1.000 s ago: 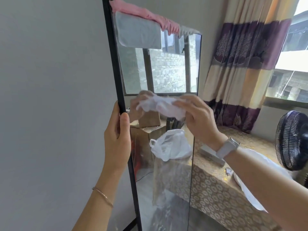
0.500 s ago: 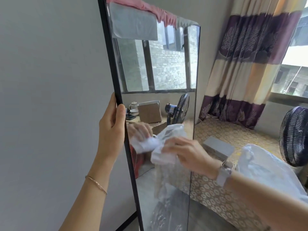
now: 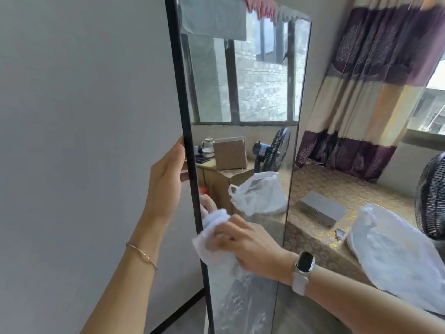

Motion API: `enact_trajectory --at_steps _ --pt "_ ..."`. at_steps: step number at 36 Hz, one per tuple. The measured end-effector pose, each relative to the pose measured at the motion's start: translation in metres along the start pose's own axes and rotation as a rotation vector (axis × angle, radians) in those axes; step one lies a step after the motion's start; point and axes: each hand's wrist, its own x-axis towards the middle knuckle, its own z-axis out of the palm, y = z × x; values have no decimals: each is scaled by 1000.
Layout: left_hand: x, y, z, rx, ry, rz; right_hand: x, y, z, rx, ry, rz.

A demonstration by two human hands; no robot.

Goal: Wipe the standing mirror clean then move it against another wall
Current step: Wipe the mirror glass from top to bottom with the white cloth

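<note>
Head view puts the standing mirror point(image 3: 240, 92) right in front of me, tall, black-framed and upright beside the grey wall point(image 3: 72, 116); its glass reflects a window, a fan and a bag, and the lower part looks streaked. My left hand point(image 3: 166, 184) grips the frame's left edge, fingers wrapped behind it. My right hand point(image 3: 243, 242) presses a white cloth point(image 3: 212, 237) against the glass near the left edge, fingers curled over it. A pink cloth point(image 3: 262, 6) hangs over the top edge. On the mirror's right side a patterned bed point(image 3: 337, 189) sits close, carrying a grey box point(image 3: 322, 210) and a white plastic bag point(image 3: 395, 256), with a fan point(image 3: 431, 196) and curtain point(image 3: 361, 92) beyond; bare floor shows at the bottom left. Against half a second ago, the right hand and cloth sit lower and further left on the glass, while the left hand has kept its hold.
</note>
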Motion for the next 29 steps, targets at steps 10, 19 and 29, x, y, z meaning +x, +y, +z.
enact_trajectory --at_steps 10,19,29 --pt "-10 -11 -2 -2 23 34 29 9 -96 182 271 111" --pt "-7 -11 -2 -64 -33 -64 100 -19 -106 298 811 287" --pt "-7 -8 -1 2 -2 -32 2 3 -54 401 -305 430"
